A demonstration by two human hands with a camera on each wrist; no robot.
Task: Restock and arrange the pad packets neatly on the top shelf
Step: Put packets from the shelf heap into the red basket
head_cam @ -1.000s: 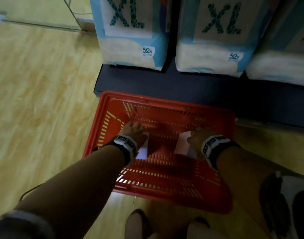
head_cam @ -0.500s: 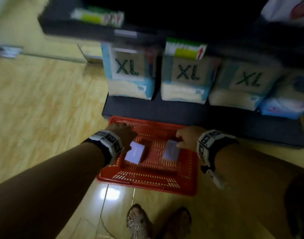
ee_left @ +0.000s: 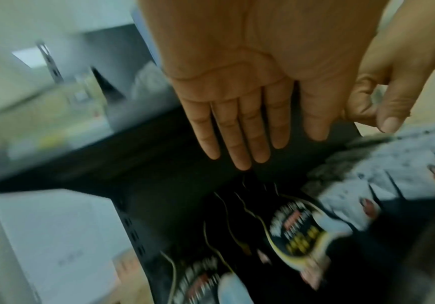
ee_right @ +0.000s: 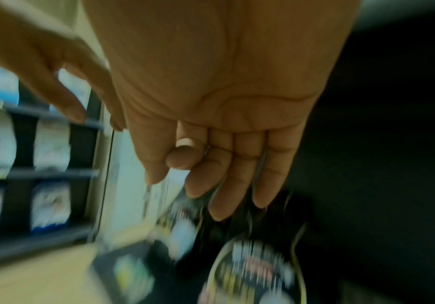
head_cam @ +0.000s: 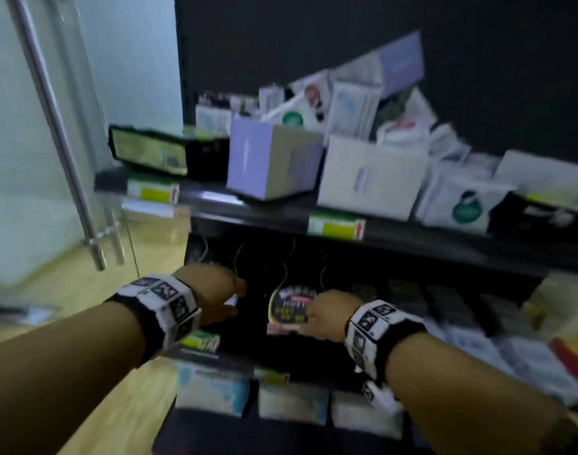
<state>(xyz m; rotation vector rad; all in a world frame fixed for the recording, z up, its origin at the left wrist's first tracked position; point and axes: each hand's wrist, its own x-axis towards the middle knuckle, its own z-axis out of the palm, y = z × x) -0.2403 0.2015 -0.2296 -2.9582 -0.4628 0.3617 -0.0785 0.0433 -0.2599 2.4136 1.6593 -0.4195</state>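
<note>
Both hands are raised in front of the dark shelving, level with the shelf below the top shelf (head_cam: 281, 218). My left hand (head_cam: 215, 297) has its fingers straight and its thumb bent. A pale pad packet (head_cam: 232, 302) shows as a sliver at that thumb, and as a blurred grey-white packet (ee_left: 393, 164) under it in the left wrist view. My right hand (head_cam: 327, 315) is beside a black pack with a round label (head_cam: 291, 307). Its index finger is curled, but blur hides whether it holds a packet. Lilac and white pad packets (head_cam: 274, 159) lie jumbled on the top shelf.
A glass door with a steel handle (head_cam: 61, 142) stands to the left. Price tags (head_cam: 337, 226) line the shelf edges. White and blue packs (head_cam: 212, 392) fill the lower shelves. A tilted heap of packets (head_cam: 353, 103) leans on the dark back panel.
Both hands rose from the red basket on the floor to shelf height, each carrying a packet half a second ago. My view swung up, and the basket is out of sight.
</note>
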